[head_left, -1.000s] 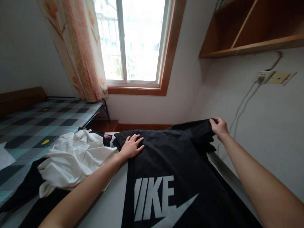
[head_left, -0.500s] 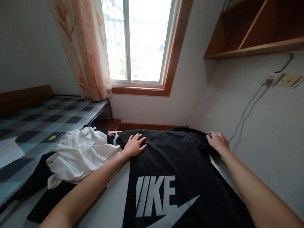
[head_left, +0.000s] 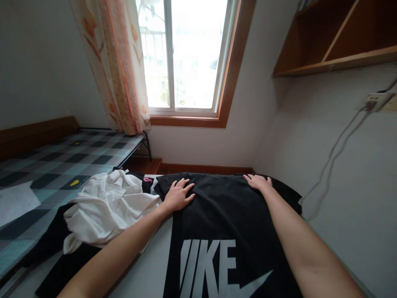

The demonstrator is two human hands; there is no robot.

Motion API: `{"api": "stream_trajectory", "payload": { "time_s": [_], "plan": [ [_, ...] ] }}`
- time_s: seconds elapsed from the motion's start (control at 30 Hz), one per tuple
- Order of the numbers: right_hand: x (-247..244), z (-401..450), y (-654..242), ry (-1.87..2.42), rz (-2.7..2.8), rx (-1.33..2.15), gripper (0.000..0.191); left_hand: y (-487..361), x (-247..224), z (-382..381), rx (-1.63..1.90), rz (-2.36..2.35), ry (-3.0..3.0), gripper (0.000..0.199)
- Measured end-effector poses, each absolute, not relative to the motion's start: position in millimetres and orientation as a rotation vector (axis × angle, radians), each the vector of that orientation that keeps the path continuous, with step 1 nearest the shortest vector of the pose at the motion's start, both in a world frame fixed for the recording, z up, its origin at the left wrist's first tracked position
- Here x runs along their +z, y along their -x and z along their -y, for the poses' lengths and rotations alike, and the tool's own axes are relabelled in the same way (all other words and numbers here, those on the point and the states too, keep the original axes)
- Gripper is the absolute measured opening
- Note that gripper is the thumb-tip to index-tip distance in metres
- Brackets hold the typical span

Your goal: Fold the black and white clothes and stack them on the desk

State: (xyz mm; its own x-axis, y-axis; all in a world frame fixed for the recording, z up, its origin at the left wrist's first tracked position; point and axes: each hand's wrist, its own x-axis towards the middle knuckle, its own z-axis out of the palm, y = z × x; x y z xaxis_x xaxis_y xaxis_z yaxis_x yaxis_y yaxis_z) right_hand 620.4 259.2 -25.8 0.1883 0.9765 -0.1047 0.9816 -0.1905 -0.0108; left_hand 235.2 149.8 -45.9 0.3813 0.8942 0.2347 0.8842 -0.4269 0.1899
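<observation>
A black T-shirt (head_left: 214,215) with grey lettering and a swoosh lies spread on a white table (head_left: 149,252). The lettering is cut off at the shirt's left edge, where the cloth looks folded. My left hand (head_left: 179,195) rests flat near the shirt's far left corner, fingers spread on the cloth. Along the far edge, toward the right, my right hand (head_left: 259,182) lies on the shirt with its fingers stretched out to the left. The sleeve cloth at the right spreads beyond that hand. My right forearm hides part of the shirt's right side.
A crumpled white garment (head_left: 108,211) lies over black clothing (head_left: 51,236) left of the shirt. Beyond it stands a bed with a checked mattress (head_left: 102,155), a paper sheet (head_left: 18,203) on it. A wall socket (head_left: 376,101) with a cable is at right, below a wooden shelf (head_left: 338,64).
My right hand has moved left from the sleeve at the right edge onto the shirt's far edge. The sleeve now lies outspread to the right. My left hand stays on the cloth.
</observation>
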Motion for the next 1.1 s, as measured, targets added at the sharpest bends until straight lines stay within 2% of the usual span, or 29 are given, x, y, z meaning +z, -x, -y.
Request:
{"api": "stream_trajectory", "payload": {
  "time_s": [0.23, 0.47, 0.67, 0.8, 0.87, 1.1],
  "plan": [
    [-36.6, -251.2, -633.3, -2.398, -1.979, -0.002, 0.059, -235.3, -46.0, -150.9, 0.478, -1.66, -2.593, 0.055],
    [-47.7, -217.4, -628.6, -2.353, -2.024, 0.066, 0.071, -236.4, -49.7, -151.6, 0.506, -1.686, -2.602, 0.053],
    [-42.0, -164.0, -604.2, -2.089, -2.277, 0.115, 0.072, -237.1, -49.0, -150.4, 0.629, -1.65, -2.648, 0.048],
    [-40.9, -116.3, -576.6, -1.858, -2.488, -0.017, 0.075, -237.5, -47.2, -142.9, 0.824, -1.487, -2.752, 0.032],
    [-42.6, -93.3, -570.5, -1.81, -2.55, -0.081, 0.077, -237.8, -47.7, -133.5, 0.788, -1.387, -2.774, 0.032],
    [-39.1, -39.3, -600.5, -1.791, -2.802, -0.234, 0.059, -236.0, -39.8, -77.2, 0.603, -1.282, -2.793, 0.035]
  ]
}}
